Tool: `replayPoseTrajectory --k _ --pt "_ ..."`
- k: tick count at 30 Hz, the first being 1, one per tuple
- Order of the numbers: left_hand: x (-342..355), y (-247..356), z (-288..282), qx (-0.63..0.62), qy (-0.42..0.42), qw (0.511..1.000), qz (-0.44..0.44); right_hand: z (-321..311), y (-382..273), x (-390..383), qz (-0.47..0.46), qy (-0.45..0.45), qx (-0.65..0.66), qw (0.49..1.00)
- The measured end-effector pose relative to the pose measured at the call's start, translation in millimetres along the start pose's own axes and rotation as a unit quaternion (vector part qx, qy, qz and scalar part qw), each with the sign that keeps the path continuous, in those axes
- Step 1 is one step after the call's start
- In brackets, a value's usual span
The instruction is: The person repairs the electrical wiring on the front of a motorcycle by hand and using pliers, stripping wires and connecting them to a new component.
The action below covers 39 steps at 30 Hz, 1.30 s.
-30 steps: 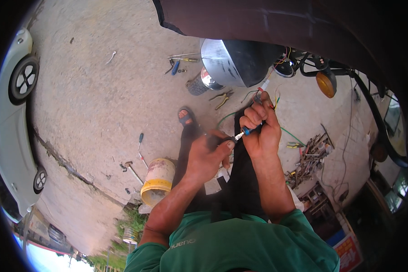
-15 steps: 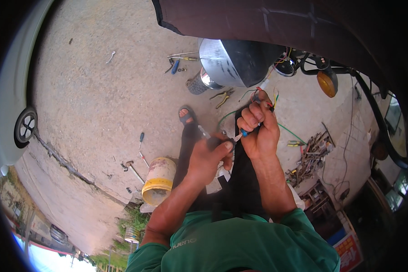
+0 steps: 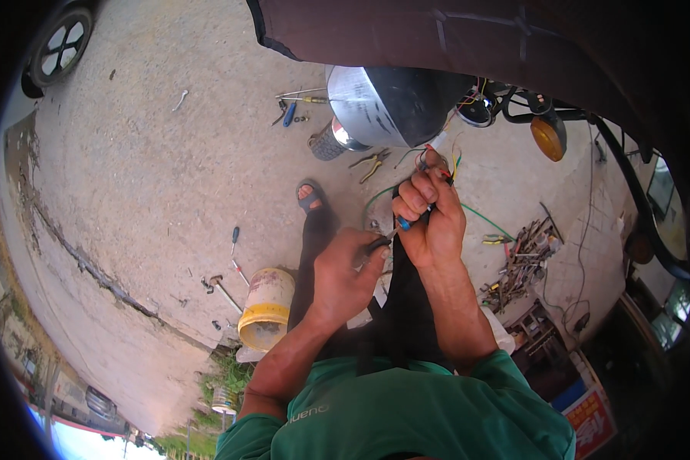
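Note:
My left hand (image 3: 343,272) is closed around a dark-handled tool (image 3: 378,244), whose exact kind I cannot make out. Its thin metal tip points at a small blue piece (image 3: 404,223) below the fingers of my right hand (image 3: 429,211). That hand is curled into a fist on a bundle of wires, and a red-and-black end (image 3: 446,178) sticks out by the thumb. Above it hang a white connector (image 3: 438,140) and thin yellow wires (image 3: 457,157). Whether the tip touches the blue piece is unclear.
A silver-and-black rounded vehicle part (image 3: 376,107) with a tire stands ahead, under a brown cover (image 3: 406,31). Pliers (image 3: 372,164) lie on the concrete. A yellow-white bucket (image 3: 267,307) is at my left, a heap of metal tools (image 3: 521,264) at my right, an orange lamp (image 3: 548,138) farther right.
My left hand has turned, so its back now faces up and the dark handle shows at the fingertips. My right hand has shifted slightly left and still grips the wires. The view has swung.

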<state>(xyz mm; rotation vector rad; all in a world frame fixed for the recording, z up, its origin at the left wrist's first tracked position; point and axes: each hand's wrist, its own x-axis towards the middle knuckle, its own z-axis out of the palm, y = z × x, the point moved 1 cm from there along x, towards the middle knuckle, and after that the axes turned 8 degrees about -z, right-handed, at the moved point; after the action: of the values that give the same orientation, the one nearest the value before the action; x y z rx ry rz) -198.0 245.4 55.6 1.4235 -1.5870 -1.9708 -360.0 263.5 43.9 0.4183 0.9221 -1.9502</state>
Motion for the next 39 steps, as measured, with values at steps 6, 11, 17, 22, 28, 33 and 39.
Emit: replayPoseTrajectory --k 6,11,17,22,28,33,39 --pt "1.1 -9.9 -6.0 -0.278 -0.092 0.927 -0.234 0.4 -0.2 -1.4 0.008 -0.007 -0.010 1.000" --pt "6.4 -0.4 -6.9 -0.455 -0.164 0.811 -0.329 -5.4 -0.1 1.4 0.022 -0.077 0.020 0.997" --pt "-1.0 1.1 2.4 -0.024 -0.021 0.997 -0.071 -10.7 2.8 0.0 0.008 -0.021 -0.010 1.000" --pt "0.1 -4.5 -3.1 -0.103 -0.056 0.977 -0.180 -10.7 1.9 -1.3 0.001 -0.017 -0.029 0.999" --pt "-0.1 -14.1 -7.4 -0.322 -0.171 0.890 -0.274 -18.7 -1.7 -1.3 0.002 -0.035 -0.016 0.999" --pt "-5.5 -2.9 -15.9 -0.129 -0.070 0.966 -0.211 -27.8 -16.1 6.4 -0.007 -0.020 0.046 0.999" --pt "-7.0 -4.7 -18.5 -0.077 -0.161 0.970 -0.168 -23.7 -18.2 10.7 0.039 0.016 0.136 0.990"
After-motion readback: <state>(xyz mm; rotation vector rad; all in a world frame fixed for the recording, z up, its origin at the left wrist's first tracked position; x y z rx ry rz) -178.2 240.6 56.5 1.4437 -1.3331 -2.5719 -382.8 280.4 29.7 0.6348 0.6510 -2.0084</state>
